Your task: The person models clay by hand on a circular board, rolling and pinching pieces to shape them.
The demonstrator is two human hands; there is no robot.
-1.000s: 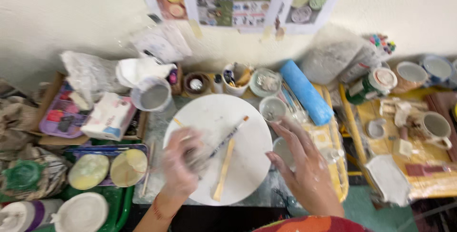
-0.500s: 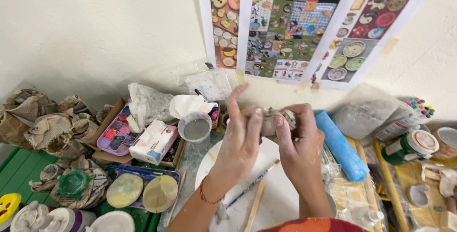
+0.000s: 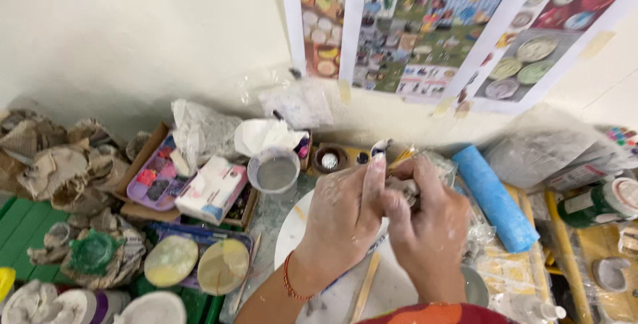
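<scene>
Head view: clay-smeared left hand [image 3: 349,214] and right hand [image 3: 428,227] both clench what looks like a grey clay lump [image 3: 403,190] above the round white board [image 3: 312,257].

From my feed, a blue foam roller [image 3: 495,198] lies slanted at the right of the counter [image 3: 269,221], with a dark green jar [image 3: 595,203] well beyond it. At the left I see a purple paint palette [image 3: 154,176] in a cardboard tray, a white packet [image 3: 210,188] just beside it, and a small cup of grey water [image 3: 274,172] with a crumpled white tissue [image 3: 264,136] behind it. Crumpled brown paper [image 3: 56,164] heaps at the far left. Two round yellowish discs [image 3: 197,265] sit side by side lower down. Printed picture sheets [image 3: 425,25] hang on the wall [image 3: 133,31].
</scene>
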